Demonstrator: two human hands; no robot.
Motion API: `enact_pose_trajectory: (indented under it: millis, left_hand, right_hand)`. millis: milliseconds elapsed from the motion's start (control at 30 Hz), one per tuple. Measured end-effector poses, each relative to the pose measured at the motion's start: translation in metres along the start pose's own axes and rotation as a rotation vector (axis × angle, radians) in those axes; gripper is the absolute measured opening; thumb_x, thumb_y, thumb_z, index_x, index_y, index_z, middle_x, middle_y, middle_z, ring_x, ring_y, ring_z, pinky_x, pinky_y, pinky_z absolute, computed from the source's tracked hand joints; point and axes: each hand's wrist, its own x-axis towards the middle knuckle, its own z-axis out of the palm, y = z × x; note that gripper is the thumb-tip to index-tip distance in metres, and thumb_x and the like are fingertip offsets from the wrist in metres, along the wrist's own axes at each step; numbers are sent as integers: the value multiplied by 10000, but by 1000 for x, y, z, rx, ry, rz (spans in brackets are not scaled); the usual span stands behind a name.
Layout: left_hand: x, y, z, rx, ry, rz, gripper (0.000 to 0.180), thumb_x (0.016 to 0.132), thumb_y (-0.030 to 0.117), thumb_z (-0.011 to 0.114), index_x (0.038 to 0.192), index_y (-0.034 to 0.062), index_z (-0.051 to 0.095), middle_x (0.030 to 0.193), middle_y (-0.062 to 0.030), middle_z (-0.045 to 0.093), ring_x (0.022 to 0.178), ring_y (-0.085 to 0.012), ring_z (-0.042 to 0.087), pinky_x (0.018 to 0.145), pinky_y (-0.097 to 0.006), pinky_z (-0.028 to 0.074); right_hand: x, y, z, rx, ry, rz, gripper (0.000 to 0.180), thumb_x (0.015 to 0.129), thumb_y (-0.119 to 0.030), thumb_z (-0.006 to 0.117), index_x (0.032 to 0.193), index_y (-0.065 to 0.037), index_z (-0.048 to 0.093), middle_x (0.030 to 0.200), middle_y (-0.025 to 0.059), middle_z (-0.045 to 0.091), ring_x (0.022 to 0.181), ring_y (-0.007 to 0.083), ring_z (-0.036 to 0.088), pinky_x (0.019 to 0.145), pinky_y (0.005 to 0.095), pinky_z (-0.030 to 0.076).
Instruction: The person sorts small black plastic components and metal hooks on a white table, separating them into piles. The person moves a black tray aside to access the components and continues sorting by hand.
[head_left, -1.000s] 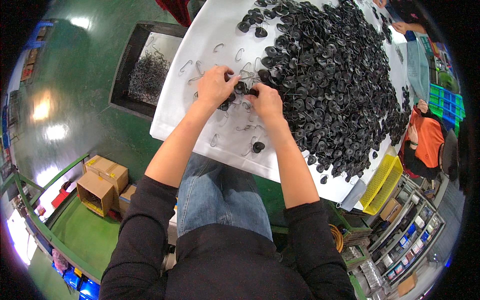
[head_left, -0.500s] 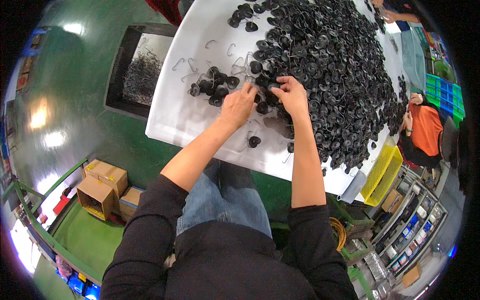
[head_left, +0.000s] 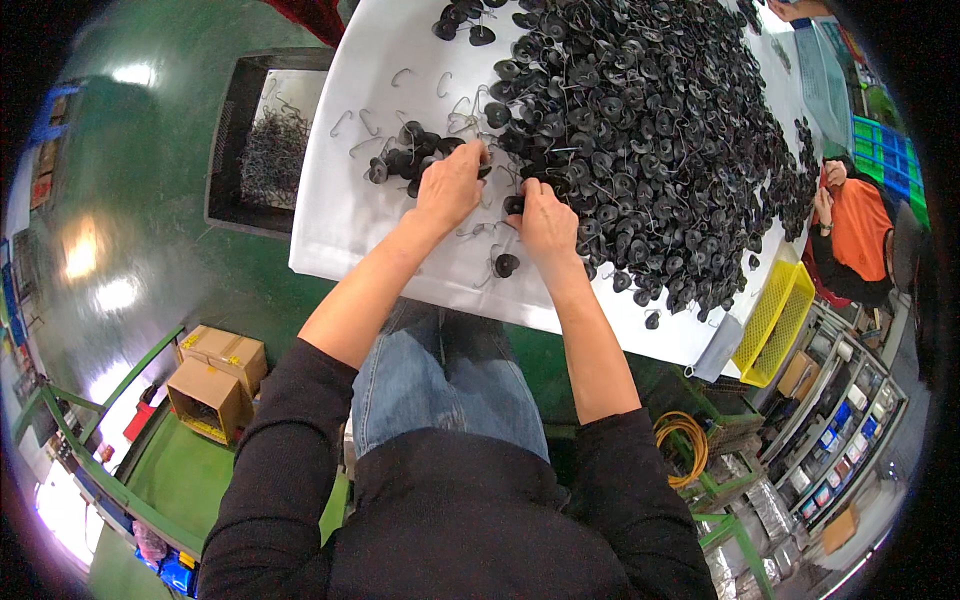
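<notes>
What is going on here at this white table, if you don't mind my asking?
A seated person works with both bare hands at the edge of a big heap of small black discs on a white table. The left hand rests on a small cluster of discs, the right hand pinches one at the heap's edge. Loose wire hooks lie nearby, and a dark bin of them stands beside the table.

Both hands are down on the white table (head_left: 340, 220), at the near edge of a big heap of black discs (head_left: 650, 130). The left hand (head_left: 452, 185) presses on a small cluster of discs (head_left: 410, 160), the right hand (head_left: 545, 220) pinches one beside it. Loose wire hooks (head_left: 345, 122) lie scattered nearby, one stray disc (head_left: 506, 265) closer in.
</notes>
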Motion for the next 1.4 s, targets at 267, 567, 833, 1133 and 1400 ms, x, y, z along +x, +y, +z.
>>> enact_pose_trajectory:
  millis: [267,567,833,1133,1400]
  left_hand:
    - [-14,-43,-83,-1421,-415,-394,325,860,210,624,1135,46,567,881,-26,579,714,-130,552,542,-254,429]
    - [17,-43,-61,-157,48,-170,268,868,289,604,1027,74,622,884,-84,657,775,-172,623,604,-294,469]
    - [29,-38,-66,-242,-144,-90,211,779,216,699,907,65,626,727,-21,603,616,-118,540,560,-270,417]
    - [-16,-81,-134,-1484,-3,-346,267,888,255,612,1039,36,591,1014,-82,625,827,-163,615,539,-233,423]
    - [-17,-96,-129,-1362,28,-354,258,908,267,591,1065,62,608,920,-11,620,791,-92,606,579,-219,445]
  right_hand:
    - [-42,42,-37,1240,-357,48,260,739,-231,703,841,-43,557,833,26,575,779,191,587,625,308,425]
    - [-82,26,20,406,33,298,241,733,-211,737,854,-63,590,712,66,604,666,231,596,555,329,442]
    - [-79,25,33,1267,-299,311,283,698,-161,761,884,-81,563,766,34,622,668,201,608,541,298,445]
    - [31,-56,-13,1078,-331,85,195,802,-218,672,866,-34,663,770,67,654,739,145,629,550,261,449]
    - [79,-131,-6,460,42,2,249,709,-326,707,821,-104,706,771,135,672,769,323,643,721,401,507]
